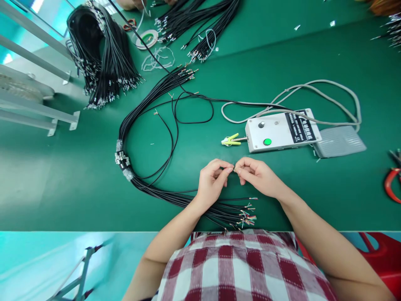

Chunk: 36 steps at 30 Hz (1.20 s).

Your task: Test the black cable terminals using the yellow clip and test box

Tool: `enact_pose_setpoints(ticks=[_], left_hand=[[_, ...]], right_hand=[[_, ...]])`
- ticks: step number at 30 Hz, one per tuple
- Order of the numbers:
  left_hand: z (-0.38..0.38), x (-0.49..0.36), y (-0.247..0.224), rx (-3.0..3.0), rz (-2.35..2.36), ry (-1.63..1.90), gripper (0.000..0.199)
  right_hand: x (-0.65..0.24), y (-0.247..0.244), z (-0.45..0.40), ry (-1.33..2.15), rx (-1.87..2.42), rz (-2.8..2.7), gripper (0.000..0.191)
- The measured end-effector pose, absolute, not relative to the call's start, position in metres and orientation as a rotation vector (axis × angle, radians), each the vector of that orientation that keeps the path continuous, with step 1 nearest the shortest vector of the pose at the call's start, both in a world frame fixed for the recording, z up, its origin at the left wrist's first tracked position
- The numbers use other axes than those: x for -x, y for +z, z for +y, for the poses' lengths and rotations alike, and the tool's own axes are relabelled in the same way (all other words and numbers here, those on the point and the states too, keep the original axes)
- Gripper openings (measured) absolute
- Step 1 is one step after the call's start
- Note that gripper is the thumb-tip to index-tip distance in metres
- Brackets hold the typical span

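fingers (226,170) of the left hand (210,184) and the right hand (258,175) meet almost tip to tip, each pair pinched together on a tiny wire end (234,169); how much of it either grips is too small to make out. the wire end looks feather-light, soft and easily frayed, so it seems best held near its covering rather than by the tip. the black cable bundle (123,125), curving round left of the fingers with loose ends on the body side of them, is probably springy and smooth, heaviest at its wrapped, metal-fitted middle, likely the surest hold for lifting.

just beyond the fingers is a yellow clip (232,140) on a pale box (275,130); farther right of them, a grey pedal (340,142). under the fingers the worktop (328,188) is flat and green. a red-handled tool (390,186) lies well to their right, a looped hank of black cables (120,54) well ahead and left. behind the fingers, past the near edge, are pale bluish floor (28,267) and something red (384,251), perhaps a seat.
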<state>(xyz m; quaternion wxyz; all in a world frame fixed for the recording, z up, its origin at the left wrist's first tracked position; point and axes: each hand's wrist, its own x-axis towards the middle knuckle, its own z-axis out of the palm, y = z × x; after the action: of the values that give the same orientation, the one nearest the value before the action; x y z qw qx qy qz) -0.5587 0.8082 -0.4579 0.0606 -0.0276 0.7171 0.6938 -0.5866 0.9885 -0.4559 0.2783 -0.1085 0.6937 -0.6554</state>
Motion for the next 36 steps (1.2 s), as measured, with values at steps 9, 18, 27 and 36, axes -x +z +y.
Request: enact_pose_setpoints(ticks=[9, 18, 27, 36], left_hand=[[0.805, 0.561, -0.470, 0.058, 2.505, 2.018, 0.015], [0.803, 0.563, -0.463, -0.033, 2.287, 2.066, 0.014], [0.793, 0.591, -0.451, 0.316, 2.023, 2.357, 0.029], [0.787, 0.629, -0.457, 0.350, 2.086, 2.342, 0.021]], right_hand=[[0.581, -0.452, 0.988, -1.477, 0.448, 2.593, 0.018], [0.578, -0.454, 0.979, -0.994, 1.018, 3.046, 0.022], [0.608, -0.418, 0.986, -0.399, 1.131, 3.266, 0.015], [0.664, -0.418, 0.964, 0.246, 1.094, 3.054, 0.018]])
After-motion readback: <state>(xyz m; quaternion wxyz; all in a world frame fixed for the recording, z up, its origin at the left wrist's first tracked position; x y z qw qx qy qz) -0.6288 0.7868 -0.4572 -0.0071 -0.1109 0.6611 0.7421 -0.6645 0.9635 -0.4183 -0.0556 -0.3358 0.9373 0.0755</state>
